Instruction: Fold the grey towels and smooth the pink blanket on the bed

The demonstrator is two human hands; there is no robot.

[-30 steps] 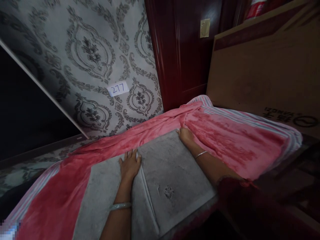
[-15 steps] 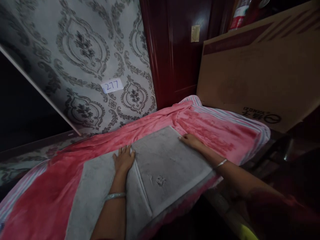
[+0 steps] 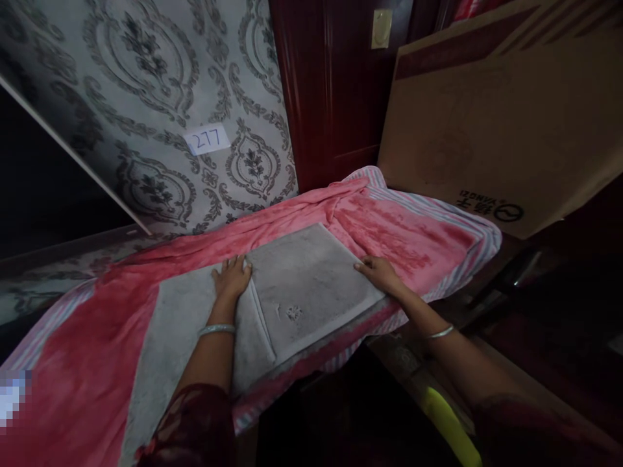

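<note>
A grey cloth (image 3: 311, 279), folded in flat layers, lies on a pink blanket (image 3: 82, 350). A small dark crinkled motif shows near its front, and a raised fold edge runs across its middle. My left hand (image 3: 232, 277) rests palm down with fingers spread, just left of that fold, pressing on the cloth. At the cloth's right edge, my right hand (image 3: 382, 274) has thumb and fingers closed on the border. Both wrists wear a bracelet.
The blanket has a striped border (image 3: 479, 227) and covers a raised surface. A large cardboard box (image 3: 487, 123) stands behind on the right. Patterned wallpaper (image 3: 146, 58) bears a paper marked 277 (image 3: 209, 139). Below right is a yellow-green object (image 3: 452, 428).
My right hand has slid along the cloth's right edge, toward me and away from the far corner. My left hand stays by the fold. The view has tilted down slightly.
</note>
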